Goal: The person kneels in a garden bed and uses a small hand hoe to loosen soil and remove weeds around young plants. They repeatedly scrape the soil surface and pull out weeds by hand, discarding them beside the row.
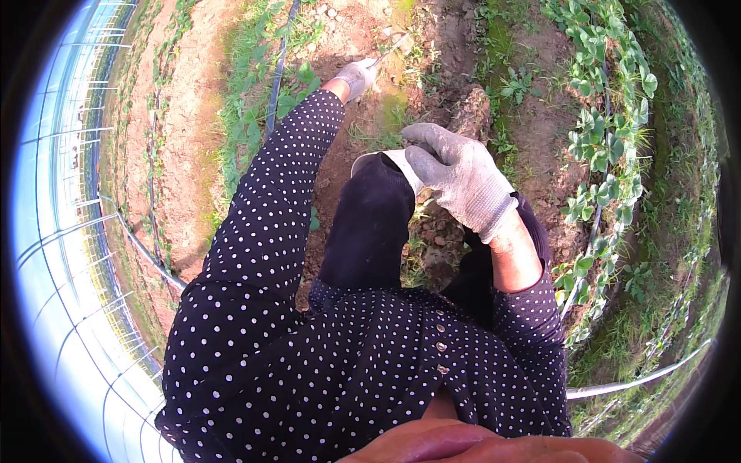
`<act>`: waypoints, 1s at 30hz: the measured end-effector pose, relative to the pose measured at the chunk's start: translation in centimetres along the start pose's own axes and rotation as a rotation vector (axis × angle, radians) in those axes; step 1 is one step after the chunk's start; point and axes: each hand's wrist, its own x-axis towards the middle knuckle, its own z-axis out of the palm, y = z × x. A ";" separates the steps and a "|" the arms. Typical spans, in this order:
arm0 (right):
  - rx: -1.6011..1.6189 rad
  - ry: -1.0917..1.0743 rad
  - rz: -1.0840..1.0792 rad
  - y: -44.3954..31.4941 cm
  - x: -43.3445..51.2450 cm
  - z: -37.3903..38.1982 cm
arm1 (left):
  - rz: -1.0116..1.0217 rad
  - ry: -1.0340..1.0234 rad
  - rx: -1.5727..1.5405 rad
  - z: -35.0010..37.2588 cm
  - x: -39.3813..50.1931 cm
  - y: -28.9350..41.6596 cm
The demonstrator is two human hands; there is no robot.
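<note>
In a pale work glove, my left hand (357, 78) reaches forward over the soil and is closed around a hand weeding tool (392, 50). Its thin metal shaft points away to the right; the handle is hidden in the glove, and the bright ground blurs the tool's far end. My right hand (457, 173), in a dirty whitish knit glove, hovers by my knee with bent, parted fingers and nothing visible in them. Below the fingers is a boot (411, 171) with a pale top edge. Bare soil (330, 173) with small weeds (425, 63) lies around the tool.
Leafy low crop plants (596, 139) grow in a row on the right along a drip hose (599, 214). Another dark hose (277, 81) runs beside green plants (246, 127) at left. A clod ridge (472, 113) rises beyond my right hand. Greenhouse film on metal hoops (63, 231) curves along the left.
</note>
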 end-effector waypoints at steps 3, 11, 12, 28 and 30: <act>0.010 -0.024 -0.024 -0.3 -0.1 0.0 | -0.096 0.018 -0.259 0.2 -1.4 -1.8; -0.098 -0.056 -0.073 -0.4 -0.6 -0.5 | -0.087 0.127 -0.237 0.4 -5.5 -0.2; -0.084 -0.046 -0.079 -0.4 -0.6 -0.5 | -0.064 0.180 -0.170 0.5 -5.9 0.1; 0.013 -0.103 -0.040 1.1 -0.1 0.8 | 0.044 0.273 0.379 3.6 -20.0 -6.4; 0.004 -0.139 0.018 1.0 0.2 1.1 | 0.092 0.313 0.378 3.7 -19.2 -6.2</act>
